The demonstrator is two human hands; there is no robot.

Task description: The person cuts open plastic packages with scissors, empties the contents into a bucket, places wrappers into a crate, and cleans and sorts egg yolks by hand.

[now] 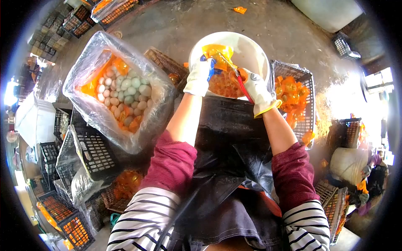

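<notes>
My left hand (199,78), in a white glove with blue fingertips, is closed on a yellow-orange plastic bag (218,52) above a white tub (256,54). My right hand (256,90), gloved in white with a yellow cuff, grips red-handled scissors (244,88). Their blades point up and left, against or very close to the bag; whether they touch it I cannot tell. Reddish-orange round contents (226,85) lie in the tub below both hands. Whatever is inside the held bag is hard to make out.
Left of the tub stands a plastic-lined bin (161,121) full of pale eggs (130,90). A grey crate (310,88) with orange bags (289,94) is at the right. Black crates (98,152) stand at the left. An orange scrap (240,10) lies on the floor.
</notes>
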